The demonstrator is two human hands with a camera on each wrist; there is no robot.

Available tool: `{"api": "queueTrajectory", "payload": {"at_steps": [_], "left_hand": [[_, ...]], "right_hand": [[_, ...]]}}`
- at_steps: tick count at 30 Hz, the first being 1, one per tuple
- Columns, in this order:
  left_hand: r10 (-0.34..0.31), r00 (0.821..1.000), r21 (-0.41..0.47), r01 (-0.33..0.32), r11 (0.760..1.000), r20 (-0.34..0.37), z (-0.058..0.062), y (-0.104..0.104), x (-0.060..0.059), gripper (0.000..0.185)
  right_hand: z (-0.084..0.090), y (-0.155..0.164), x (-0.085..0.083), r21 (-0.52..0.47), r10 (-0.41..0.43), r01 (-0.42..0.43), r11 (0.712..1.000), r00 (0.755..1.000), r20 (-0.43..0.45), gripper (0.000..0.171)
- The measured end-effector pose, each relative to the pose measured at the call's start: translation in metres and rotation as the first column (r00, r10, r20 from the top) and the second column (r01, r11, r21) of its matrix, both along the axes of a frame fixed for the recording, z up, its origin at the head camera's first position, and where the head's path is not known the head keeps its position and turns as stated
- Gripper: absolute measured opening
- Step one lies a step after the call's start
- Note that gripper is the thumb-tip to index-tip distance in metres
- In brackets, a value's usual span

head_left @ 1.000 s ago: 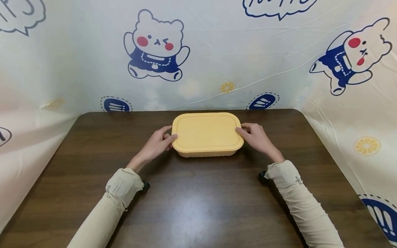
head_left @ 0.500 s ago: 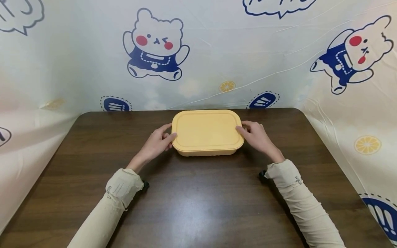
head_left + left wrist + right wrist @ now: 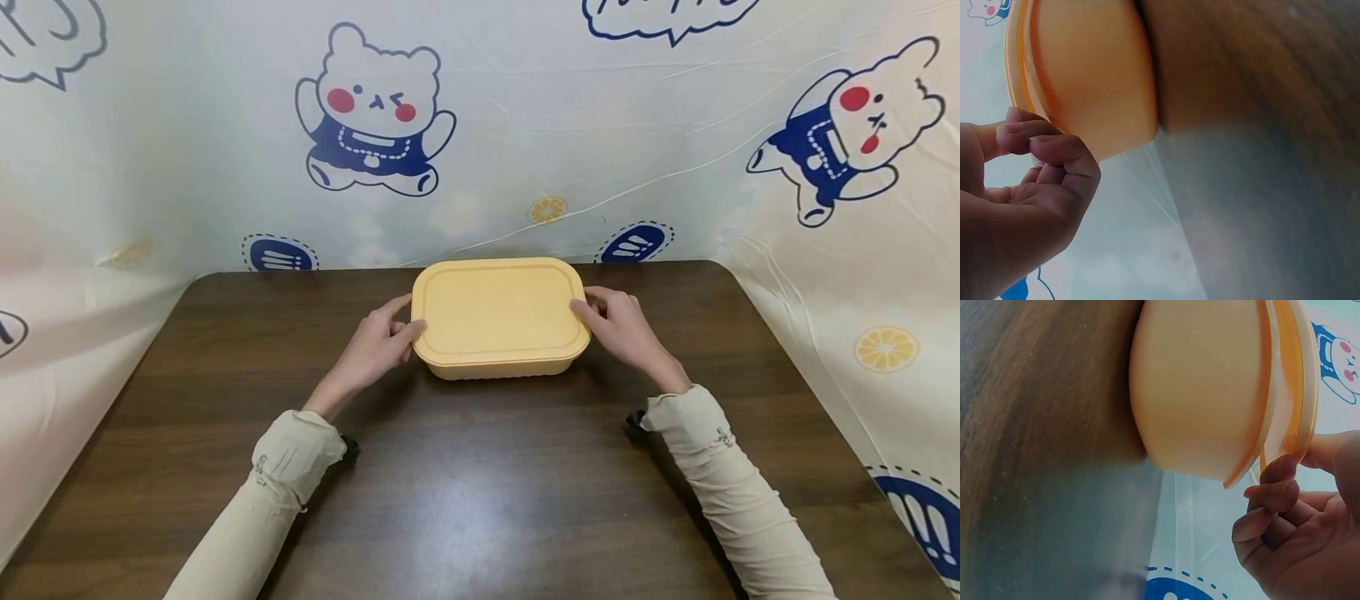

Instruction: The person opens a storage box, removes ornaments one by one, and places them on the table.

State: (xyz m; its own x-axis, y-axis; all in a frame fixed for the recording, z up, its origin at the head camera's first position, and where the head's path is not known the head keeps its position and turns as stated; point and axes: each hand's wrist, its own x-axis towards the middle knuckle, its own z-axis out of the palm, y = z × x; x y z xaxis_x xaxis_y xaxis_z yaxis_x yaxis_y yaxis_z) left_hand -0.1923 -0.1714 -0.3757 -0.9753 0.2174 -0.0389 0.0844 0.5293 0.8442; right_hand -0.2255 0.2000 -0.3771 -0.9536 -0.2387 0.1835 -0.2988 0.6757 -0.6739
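Note:
A yellow lidded food box (image 3: 502,371) sits near the far edge of the table. Its lid (image 3: 498,310) is tilted, the far side raised off the rim. In the right wrist view a wedge-shaped gap shows between lid (image 3: 1307,375) and box (image 3: 1200,381), widest toward the far end. My left hand (image 3: 372,348) pinches the lid's left end, thumb on top and fingers curled under the edge. At the opposite end my right hand (image 3: 624,330) pinches the lid the same way. The inside of the box is hidden by the lid in the head view.
The dark wooden table (image 3: 457,483) stretches toward me in front of the box. A white curtain (image 3: 510,167) printed with bears rises right behind its far edge and along both sides.
The lid's far edge has risen while both hands keep their pinch on its ends. The box stays at about the same spot on the table.

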Motion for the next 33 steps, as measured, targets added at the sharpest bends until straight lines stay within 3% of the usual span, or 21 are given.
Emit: {"api": "queueTrajectory", "payload": {"at_steps": [8, 16, 33], "left_hand": [[0.005, 1.0, -0.002, -0.005, 1.0, -0.031, 0.013, 0.0, 0.005, 0.063], [0.0, 0.999, 0.017, 0.001, 1.0, -0.038, 0.017, 0.001, 0.014, 0.063], [-0.072, 0.997, -0.031, 0.071, 0.997, -0.027, 0.024, 0.002, 0.052, 0.066]], "right_hand": [[0.01, 0.001, 0.005, 0.004, -0.003, 0.003, 1.0, 0.999, -0.036, 0.044], [0.022, 0.004, 0.015, 0.006, 0.005, -0.004, 1.0, 0.998, -0.058, 0.044], [0.029, 0.012, 0.052, 0.088, 0.056, -0.053, 0.995, 0.998, -0.041, 0.047]]}}
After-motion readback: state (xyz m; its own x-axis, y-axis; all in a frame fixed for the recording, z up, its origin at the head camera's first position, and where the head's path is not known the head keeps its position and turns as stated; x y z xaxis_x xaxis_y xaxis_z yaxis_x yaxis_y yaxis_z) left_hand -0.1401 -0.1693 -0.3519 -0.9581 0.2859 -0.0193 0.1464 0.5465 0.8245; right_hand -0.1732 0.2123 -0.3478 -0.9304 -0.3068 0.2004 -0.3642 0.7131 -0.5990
